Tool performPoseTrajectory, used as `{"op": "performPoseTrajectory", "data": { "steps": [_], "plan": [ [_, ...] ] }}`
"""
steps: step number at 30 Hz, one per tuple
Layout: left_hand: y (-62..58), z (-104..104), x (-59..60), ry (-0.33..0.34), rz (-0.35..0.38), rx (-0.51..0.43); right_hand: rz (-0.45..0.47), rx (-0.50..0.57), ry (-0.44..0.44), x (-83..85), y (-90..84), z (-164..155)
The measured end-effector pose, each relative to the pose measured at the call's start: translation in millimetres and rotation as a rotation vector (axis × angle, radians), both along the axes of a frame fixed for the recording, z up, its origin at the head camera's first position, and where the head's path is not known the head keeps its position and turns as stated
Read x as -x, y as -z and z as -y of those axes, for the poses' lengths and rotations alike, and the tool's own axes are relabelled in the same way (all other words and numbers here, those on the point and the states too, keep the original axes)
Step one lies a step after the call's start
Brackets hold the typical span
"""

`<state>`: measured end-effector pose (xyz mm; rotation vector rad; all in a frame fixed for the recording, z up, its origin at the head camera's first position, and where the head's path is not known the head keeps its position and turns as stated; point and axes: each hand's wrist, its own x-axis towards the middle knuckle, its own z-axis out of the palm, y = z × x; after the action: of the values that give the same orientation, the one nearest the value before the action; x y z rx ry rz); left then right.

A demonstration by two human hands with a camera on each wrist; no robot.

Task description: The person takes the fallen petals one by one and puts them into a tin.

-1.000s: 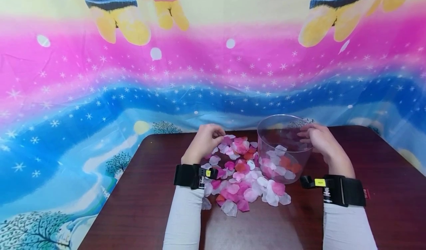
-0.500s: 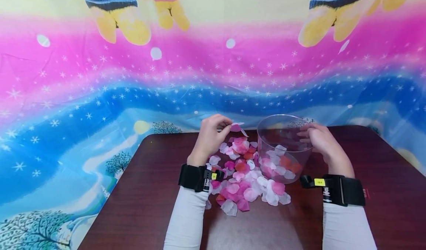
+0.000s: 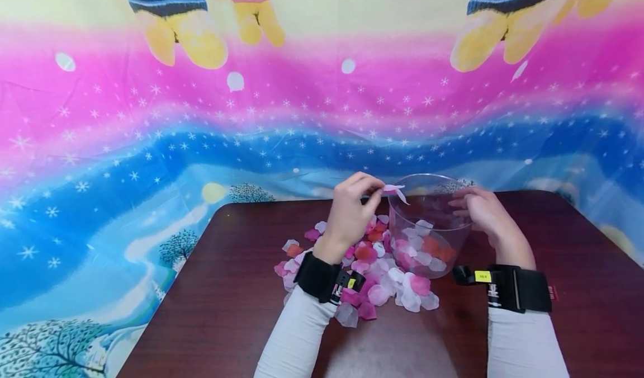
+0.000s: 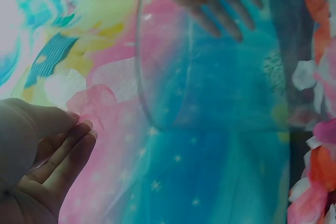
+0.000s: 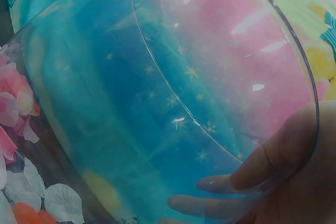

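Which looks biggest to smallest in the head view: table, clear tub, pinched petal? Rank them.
1. Table, the largest by far.
2. Clear tub, steadied by the right hand.
3. Pinched petal, smallest, in the left hand grip at the tub's rim.

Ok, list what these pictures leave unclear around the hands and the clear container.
- Head view: how many petals the left hand pinches; too small.
- Head view: petals under the left forearm; the sleeve covers them.
- Right wrist view: the right hand is cut off by the edge; its fingers blur behind the container wall.
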<state>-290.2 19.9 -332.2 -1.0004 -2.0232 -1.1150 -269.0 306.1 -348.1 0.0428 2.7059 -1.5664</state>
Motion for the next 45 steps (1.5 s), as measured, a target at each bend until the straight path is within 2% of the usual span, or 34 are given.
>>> {"op": "performPoseTrajectory", "data": {
  "steps": [6, 9, 14, 21, 27, 32, 36, 40, 45],
  "plan": [
    [6.7, -14, -4.6, 0.023, 0.021, 0.097, 0.005, 0.010, 0.007, 0.9, 0.3, 0],
    [9.2, -17, -6.1, 0.049, 0.050, 0.124, 0.010, 0.019, 0.010, 1.5, 0.0, 0],
    [10.8, -18, -7.2, 0.055, 0.074, 0.181, 0.012, 0.026, 0.011, 1.7, 0.0, 0],
    [10.5, -19, -8.5, 0.037, 0.053, 0.235, 0.012, 0.023, 0.004, 2.0, 0.0, -1],
    [8.5, -18, -7.1, 0.042, 0.041, 0.240, 0.014, 0.020, 0.007, 1.8, -0.6, 0],
    [4.4, -9, -5.0, 0.034, 0.057, 0.239, 0.013, 0.022, 0.004, 1.7, -1.7, -1],
    [1.3, 6, 0.8, 0.003, 0.085, 0.238, 0.015, 0.021, 0.007, 2.4, -2.1, -1],
    [3.0, 23, 8.6, -0.041, 0.165, 0.251, 0.013, 0.021, 0.009, 2.3, -1.8, -1],
    [11.5, 41, 20.9, -0.085, 0.279, 0.320, 0.009, 0.014, 0.017, 0.6, -1.6, 1]
  ]
}}
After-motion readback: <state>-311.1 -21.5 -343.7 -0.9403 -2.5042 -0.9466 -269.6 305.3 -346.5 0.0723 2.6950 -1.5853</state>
